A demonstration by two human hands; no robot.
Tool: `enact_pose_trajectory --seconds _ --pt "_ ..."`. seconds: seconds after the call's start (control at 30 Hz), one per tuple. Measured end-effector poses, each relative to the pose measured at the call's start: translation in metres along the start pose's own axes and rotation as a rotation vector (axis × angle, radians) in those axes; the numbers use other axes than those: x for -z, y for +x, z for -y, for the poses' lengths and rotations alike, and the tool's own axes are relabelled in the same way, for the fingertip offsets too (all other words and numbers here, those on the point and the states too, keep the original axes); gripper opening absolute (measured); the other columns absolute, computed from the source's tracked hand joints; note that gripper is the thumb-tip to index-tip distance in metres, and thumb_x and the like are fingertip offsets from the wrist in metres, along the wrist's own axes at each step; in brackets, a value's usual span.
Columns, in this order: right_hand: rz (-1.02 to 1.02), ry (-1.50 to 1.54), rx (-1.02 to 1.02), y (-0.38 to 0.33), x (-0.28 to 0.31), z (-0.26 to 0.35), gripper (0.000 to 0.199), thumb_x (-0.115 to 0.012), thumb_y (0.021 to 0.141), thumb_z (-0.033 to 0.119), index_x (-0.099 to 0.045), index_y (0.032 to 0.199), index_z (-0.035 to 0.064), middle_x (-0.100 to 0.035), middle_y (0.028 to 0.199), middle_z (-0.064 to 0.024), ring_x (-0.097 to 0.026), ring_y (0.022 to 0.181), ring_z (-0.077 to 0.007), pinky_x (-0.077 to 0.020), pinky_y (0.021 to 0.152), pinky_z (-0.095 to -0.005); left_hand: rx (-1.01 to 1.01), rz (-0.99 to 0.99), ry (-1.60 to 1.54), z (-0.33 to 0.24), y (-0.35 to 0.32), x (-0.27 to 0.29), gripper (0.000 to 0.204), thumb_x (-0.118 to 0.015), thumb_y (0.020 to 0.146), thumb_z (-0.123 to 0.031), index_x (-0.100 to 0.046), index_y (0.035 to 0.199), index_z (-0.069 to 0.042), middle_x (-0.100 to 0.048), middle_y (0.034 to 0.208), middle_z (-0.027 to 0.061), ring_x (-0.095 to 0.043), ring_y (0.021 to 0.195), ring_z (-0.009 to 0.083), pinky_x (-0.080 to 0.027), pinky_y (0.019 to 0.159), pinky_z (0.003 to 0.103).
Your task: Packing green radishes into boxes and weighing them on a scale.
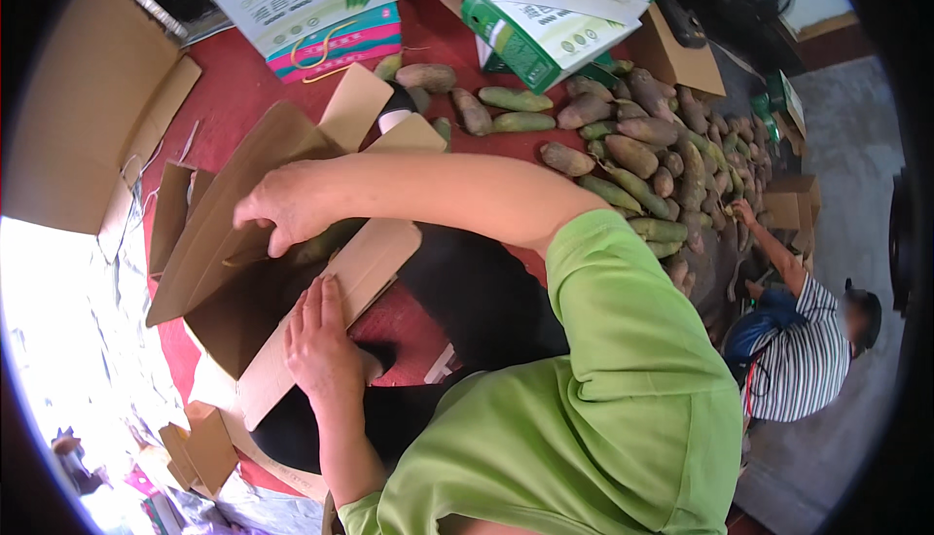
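Note:
An open brown cardboard box (209, 243) lies tilted on the red floor in front of me. My right hand (282, 206) reaches across my body into its mouth, fingers curled over the end of an oblong green fruit (336, 236) that is mostly hidden under the palm. Lower down, my left hand (321, 340) lies flat, palm down, on the box's lower flap (365, 263) and holds nothing. My green sleeve and black trousers fill the lower right.
A long heap of oblong green-brown fruits (642, 160) runs along the red floor to the upper right. Printed cartons (321, 5) (555, 19) stand at the top and flat cardboard (88, 117) at the left. A person in a striped shirt (803, 355) crouches at the right beside the heap.

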State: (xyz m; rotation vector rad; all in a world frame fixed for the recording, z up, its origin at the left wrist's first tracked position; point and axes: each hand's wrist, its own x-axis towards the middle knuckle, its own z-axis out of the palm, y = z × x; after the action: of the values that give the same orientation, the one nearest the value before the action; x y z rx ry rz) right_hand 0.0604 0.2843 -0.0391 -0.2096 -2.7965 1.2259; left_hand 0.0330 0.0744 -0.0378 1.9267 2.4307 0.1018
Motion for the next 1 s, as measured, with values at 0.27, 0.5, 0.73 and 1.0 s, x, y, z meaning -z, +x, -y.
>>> enact_pose_trajectory --seconds 0.27,0.5,0.73,1.0 --pt "-1.037 0.502 -0.150 -0.169 -0.007 -0.064 0.018 -0.061 0.089 0.005 -0.064 0.106 0.0001 -0.064 0.091 -0.0007 -0.059 0.085 -0.0058 -0.0478 0.075 -0.0219 0.029 -0.014 -0.005 -0.004 0.001 -0.007 0.045 -0.050 0.081 0.002 -0.059 0.123 -0.011 -0.062 0.123 0.0064 -0.057 0.115 0.0258 -0.046 0.095 0.039" --pt "-0.615 0.113 -1.094 -0.363 -0.169 -0.172 0.025 -0.062 0.080 0.020 -0.066 0.102 0.0101 -0.068 0.101 -0.0154 -0.064 0.095 -0.0332 -0.0500 0.083 -0.0416 0.025 -0.031 0.018 -0.006 0.002 -0.009 0.045 -0.051 0.081 0.001 -0.059 0.124 -0.012 -0.062 0.123 0.0051 -0.059 0.110 0.0267 -0.048 0.091 0.039" --pt "-0.467 0.096 -1.597 -0.494 -0.236 -0.149 0.025 -0.063 0.079 0.018 -0.067 0.104 0.0133 -0.068 0.099 -0.0155 -0.064 0.094 -0.0349 -0.0510 0.081 -0.0431 -0.053 -0.079 -0.115 -0.004 0.000 -0.002 0.047 -0.052 0.080 0.007 -0.059 0.124 -0.009 -0.064 0.118 0.0116 -0.061 0.106 0.0318 -0.049 0.090 0.042" --pt "-0.058 -0.539 -1.603 -0.558 -0.199 -0.128 0.039 -0.056 0.082 0.010 -0.057 0.119 0.0191 -0.054 0.121 -0.0039 -0.047 0.119 -0.0252 -0.0411 0.095 -0.0466 0.119 -0.085 -0.104 0.024 -0.026 0.004 0.043 -0.051 0.081 0.011 -0.063 0.119 -0.006 -0.064 0.113 0.0168 -0.062 0.106 0.0326 -0.049 0.090 0.040"
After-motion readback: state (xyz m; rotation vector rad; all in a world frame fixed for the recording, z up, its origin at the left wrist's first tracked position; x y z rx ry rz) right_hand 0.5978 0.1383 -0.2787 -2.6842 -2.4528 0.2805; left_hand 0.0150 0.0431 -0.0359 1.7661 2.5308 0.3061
